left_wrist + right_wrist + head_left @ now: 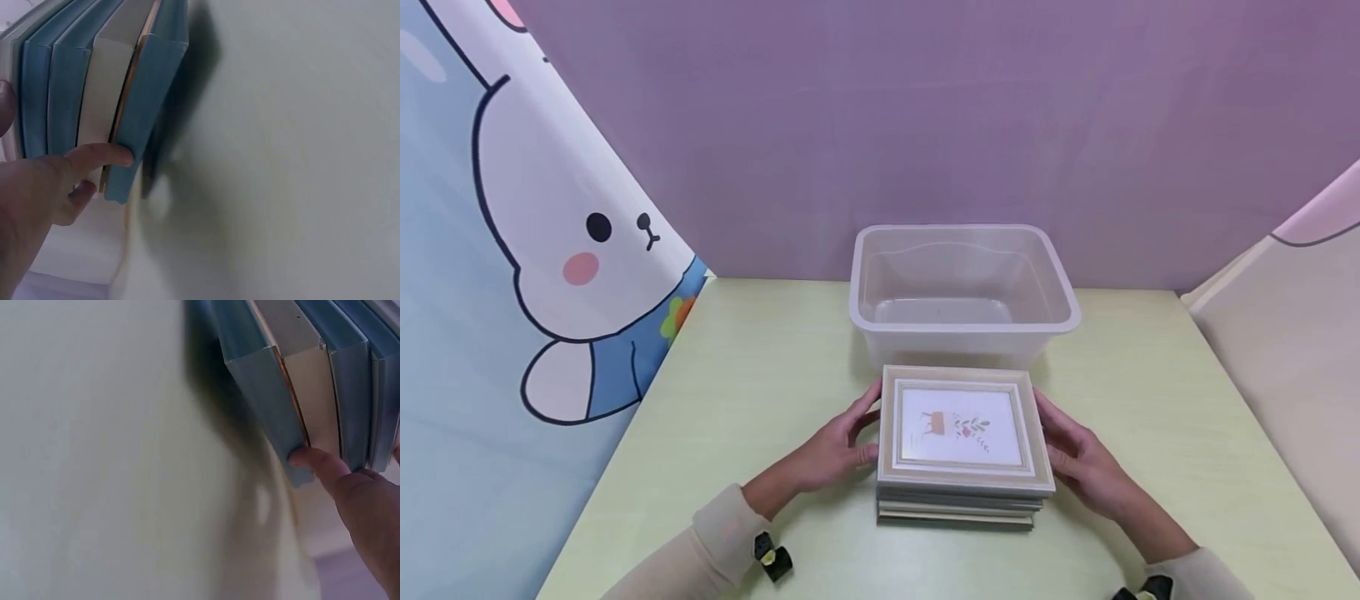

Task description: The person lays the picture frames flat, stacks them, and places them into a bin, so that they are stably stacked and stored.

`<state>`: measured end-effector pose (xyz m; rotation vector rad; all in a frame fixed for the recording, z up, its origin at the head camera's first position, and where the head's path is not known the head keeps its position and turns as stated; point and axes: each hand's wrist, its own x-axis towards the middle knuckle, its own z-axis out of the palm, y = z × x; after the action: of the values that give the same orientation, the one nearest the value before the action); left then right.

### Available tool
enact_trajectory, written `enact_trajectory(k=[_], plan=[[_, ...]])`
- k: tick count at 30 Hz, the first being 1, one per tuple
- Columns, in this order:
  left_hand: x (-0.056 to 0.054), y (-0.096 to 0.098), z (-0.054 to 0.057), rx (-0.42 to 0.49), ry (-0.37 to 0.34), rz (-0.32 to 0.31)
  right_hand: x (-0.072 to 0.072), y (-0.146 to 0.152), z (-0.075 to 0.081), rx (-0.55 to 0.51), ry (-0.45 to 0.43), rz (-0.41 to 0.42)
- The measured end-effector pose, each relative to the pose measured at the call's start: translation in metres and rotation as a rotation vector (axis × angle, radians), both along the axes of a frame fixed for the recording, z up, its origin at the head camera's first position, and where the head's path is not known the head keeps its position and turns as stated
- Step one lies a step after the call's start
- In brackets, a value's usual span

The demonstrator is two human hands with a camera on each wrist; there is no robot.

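Note:
A stack of picture frames (953,492) lies flat between my two hands near the middle of the table. Its top frame (891,425) is pale wood with a small plant drawing inside. Grey-blue and cream side edges of the lower frames (119,94) show in both wrist views. My left hand (831,454) holds the stack's left side, thumb and fingers spread along it. From the other side my right hand (1086,462) grips the right edges. In the right wrist view a fingertip (303,456) presses the lower frames' side.
Right behind the stack stands a translucent plastic bin (962,327), open at the top. The pale yellow-green table (737,358) reaches back to a purple backdrop (850,125). A rabbit-print cloth (550,167) hangs at the left, and a pale cloth (1292,333) at the right.

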<state>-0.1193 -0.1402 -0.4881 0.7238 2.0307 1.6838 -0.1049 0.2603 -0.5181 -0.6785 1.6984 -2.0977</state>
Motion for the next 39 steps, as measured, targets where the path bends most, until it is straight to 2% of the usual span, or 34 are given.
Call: enact_trajectory(k=[11, 15, 19, 27, 32, 39], plan=[[-0.003, -0.002, 0.045, 0.031, 0.023, -0.045, 0.0, 0.002, 0.041, -0.086, 0.008, 0.035], [-0.001, -0.001, 0.065, 0.041, -0.003, -0.052, 0.0, 0.004, 0.054, -0.082, -0.007, 0.036], [0.002, 0.0, 0.084, 0.074, -0.048, -0.053, 0.002, 0.005, 0.074, -0.104, -0.001, 0.057], [0.007, 0.004, 0.132, 0.066, -0.09, -0.033, 0.002, 0.009, 0.115, -0.16, 0.04, 0.107], [0.003, 0.008, 0.157, 0.052, -0.102, -0.017, -0.002, 0.015, 0.138, -0.149, 0.037, 0.098], [-0.008, 0.015, 0.19, 0.064, -0.071, -0.034, -0.012, 0.021, 0.169, -0.177, 0.053, 0.11]])
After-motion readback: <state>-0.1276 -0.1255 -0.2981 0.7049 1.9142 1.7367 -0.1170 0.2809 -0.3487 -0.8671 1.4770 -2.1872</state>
